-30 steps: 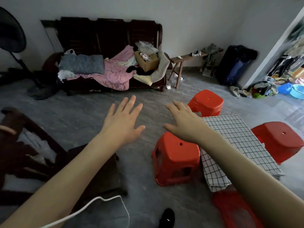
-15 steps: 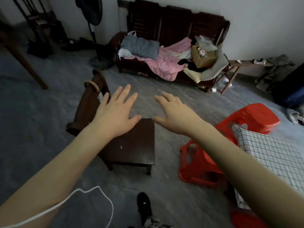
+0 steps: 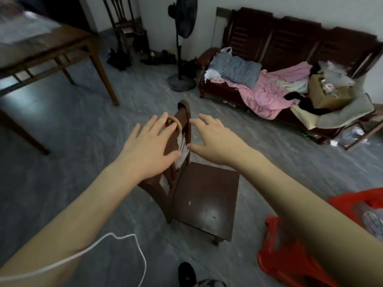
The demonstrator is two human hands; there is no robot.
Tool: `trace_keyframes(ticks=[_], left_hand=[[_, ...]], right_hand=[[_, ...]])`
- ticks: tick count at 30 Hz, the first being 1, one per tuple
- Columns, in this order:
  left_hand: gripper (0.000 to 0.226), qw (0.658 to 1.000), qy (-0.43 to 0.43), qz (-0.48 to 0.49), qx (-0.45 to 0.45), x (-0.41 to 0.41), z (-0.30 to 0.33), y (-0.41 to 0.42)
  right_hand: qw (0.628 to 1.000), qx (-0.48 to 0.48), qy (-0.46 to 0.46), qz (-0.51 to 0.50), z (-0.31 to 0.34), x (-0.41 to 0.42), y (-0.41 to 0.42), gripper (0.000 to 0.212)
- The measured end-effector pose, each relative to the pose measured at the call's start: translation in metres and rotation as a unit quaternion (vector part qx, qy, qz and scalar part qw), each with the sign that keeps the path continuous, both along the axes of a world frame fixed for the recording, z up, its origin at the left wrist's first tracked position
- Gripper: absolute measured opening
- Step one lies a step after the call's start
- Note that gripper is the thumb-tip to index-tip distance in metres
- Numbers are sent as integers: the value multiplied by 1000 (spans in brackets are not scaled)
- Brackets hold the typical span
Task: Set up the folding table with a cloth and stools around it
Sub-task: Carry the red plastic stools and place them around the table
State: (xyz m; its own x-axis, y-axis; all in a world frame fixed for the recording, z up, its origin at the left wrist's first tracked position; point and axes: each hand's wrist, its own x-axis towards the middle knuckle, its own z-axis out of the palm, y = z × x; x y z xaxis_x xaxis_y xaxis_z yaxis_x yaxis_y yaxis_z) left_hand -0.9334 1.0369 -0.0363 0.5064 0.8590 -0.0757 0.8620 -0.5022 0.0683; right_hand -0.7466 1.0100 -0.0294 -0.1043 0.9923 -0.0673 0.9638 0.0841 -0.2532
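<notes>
Red stool [image 3: 290, 259], dark brown chair [image 3: 205, 204]

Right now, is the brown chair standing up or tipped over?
Standing up. The wooden chair has its seat level, legs on the floor and back upright.

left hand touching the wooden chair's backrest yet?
Cannot tell. In the head view the open left hand overlaps the wooden chair at its backrest, but the single angle shows neither contact nor gap.

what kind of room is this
Probably a lived-in home living room: a dark wooden bench sofa piled with bedding, a standing fan, and a wooden chair on the bare floor.
</notes>
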Motion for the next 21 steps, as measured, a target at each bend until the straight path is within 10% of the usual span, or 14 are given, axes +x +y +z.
trace_keyframes(ticks=[21], left_hand=[[76,999,6,-37,-23,-144,-13,223]], right_hand=[[999,-20,-7,-32,-16,-150,215,69]])
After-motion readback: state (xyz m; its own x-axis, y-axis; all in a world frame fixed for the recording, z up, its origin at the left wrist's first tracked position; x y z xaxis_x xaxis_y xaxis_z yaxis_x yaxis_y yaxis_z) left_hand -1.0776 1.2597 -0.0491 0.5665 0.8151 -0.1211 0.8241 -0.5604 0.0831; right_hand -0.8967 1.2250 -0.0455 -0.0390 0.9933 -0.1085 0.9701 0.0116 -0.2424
